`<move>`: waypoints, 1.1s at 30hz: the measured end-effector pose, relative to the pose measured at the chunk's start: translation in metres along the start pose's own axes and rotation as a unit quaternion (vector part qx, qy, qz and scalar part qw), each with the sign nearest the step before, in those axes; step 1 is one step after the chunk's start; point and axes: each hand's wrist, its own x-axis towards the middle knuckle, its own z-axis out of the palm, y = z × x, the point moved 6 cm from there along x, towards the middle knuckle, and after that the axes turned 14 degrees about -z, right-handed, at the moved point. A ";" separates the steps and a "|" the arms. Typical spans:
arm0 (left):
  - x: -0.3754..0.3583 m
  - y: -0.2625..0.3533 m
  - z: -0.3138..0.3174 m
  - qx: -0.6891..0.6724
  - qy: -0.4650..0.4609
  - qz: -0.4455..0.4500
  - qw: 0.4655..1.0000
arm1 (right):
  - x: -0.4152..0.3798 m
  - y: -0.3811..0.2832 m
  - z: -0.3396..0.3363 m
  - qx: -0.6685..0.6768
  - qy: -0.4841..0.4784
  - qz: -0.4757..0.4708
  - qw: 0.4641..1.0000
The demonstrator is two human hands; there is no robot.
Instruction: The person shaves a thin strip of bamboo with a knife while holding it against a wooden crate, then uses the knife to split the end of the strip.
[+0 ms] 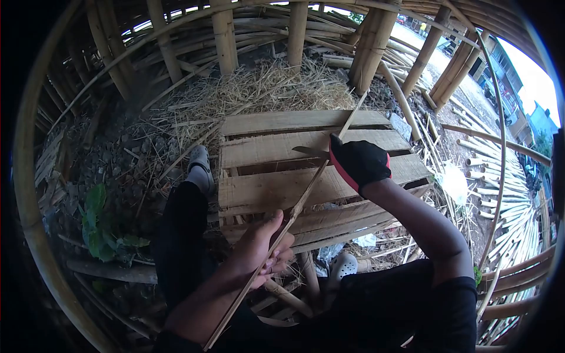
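Observation:
My bare left hand [266, 250] is closed around a long, thin bamboo strip [310, 187], with the thumb laid along it. The strip slants from my left forearm up across a slatted wooden table [259, 154] and past its far edge. On my right hand [360, 165] is a black glove with a pink-red edge. That hand is wrapped around a knife [310, 152], whose blade points left and meets the strip or lies just beside it. The knife's handle is hidden inside the glove.
Bamboo posts [224, 38] stand behind a heap of bamboo shavings [265, 91]. Cut bamboo poles [506, 200] lie at the right. My feet in grey clogs [199, 157] flank the table. A leafy plant [97, 226] grows at the left, and a curved bamboo pole [500, 117] crosses the right side.

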 end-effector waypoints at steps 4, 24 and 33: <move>0.004 -0.003 0.002 0.018 0.041 0.009 0.999 | -0.017 -0.031 0.001 -0.033 0.057 -0.090 0.994; 0.011 -0.006 -0.004 -0.012 0.042 -0.013 0.999 | -0.038 -0.062 -0.005 -0.018 0.097 -0.205 0.974; 0.009 -0.002 0.003 -0.042 -0.020 -0.001 0.999 | -0.044 -0.069 -0.012 -0.033 0.111 -0.206 0.972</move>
